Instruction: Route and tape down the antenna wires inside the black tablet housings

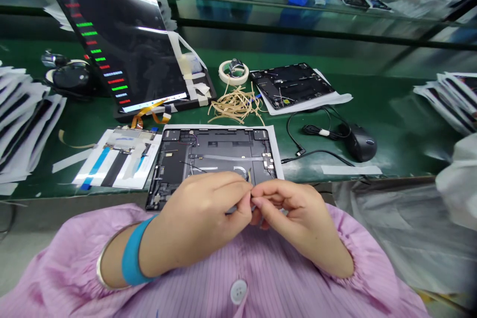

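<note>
My left hand (203, 208), with a blue band on its wrist, and my right hand (298, 213) meet fingertip to fingertip over the front edge of an opened black device casing (223, 146). Both hands are closed in a pinch. Whatever lies between the fingertips is too small and hidden to name. The casing rests flat on white sheeting, with thin cables and small parts showing inside; my hands cover its lower middle. To its left a circuit board (130, 139) with ribbon cables lies on white paper.
A lit screen (122, 44) stands at the back left. Behind the casing are a tape roll (233, 72), a heap of tan strips (238, 104) and another black casing (290, 84). A black mouse (358, 143) and its cables lie right. Stacked wrapped panels (26, 124) stand at the left edge.
</note>
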